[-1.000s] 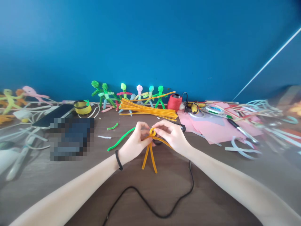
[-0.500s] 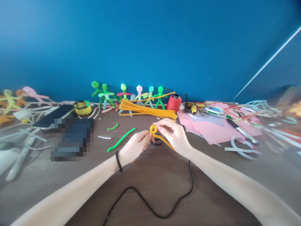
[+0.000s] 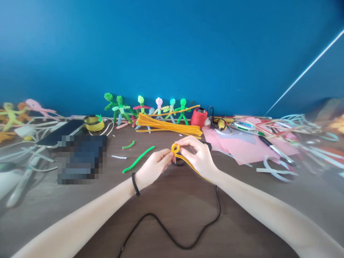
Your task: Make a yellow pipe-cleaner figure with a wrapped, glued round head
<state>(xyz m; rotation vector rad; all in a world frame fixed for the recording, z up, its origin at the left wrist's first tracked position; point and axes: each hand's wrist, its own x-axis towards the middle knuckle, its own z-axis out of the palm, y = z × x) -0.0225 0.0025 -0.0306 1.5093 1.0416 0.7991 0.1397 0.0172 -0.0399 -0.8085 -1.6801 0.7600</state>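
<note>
Between my hands a yellow-orange pipe cleaner [image 3: 191, 164] is bent into a small round loop at its end. My left hand [image 3: 153, 165], with a black band at the wrist, pinches the base of that loop between thumb and fingers. The thumb and fingers of my right hand [image 3: 198, 154] close on the loop's right side, and the pipe cleaner's long tail runs down under this palm. Just beyond my hands lies a bundle of orange pipe cleaners [image 3: 169, 123]. A long green pipe cleaner piece [image 3: 139, 159] and a shorter green piece [image 3: 128, 144] lie left of my left hand.
Several pipe-cleaner figures [image 3: 141, 104] lean along the blue wall. A red spool [image 3: 199, 117], pink paper [image 3: 236, 143] and a black marker [image 3: 276, 150] lie to the right. A phone [image 3: 61, 132] and yellow tape roll [image 3: 94, 123] sit left. A black cord [image 3: 172, 236] crosses the front.
Almost nothing differs. My right fingers have shifted very slightly on the loop, while my left hand keeps its pinch in the same place.
</note>
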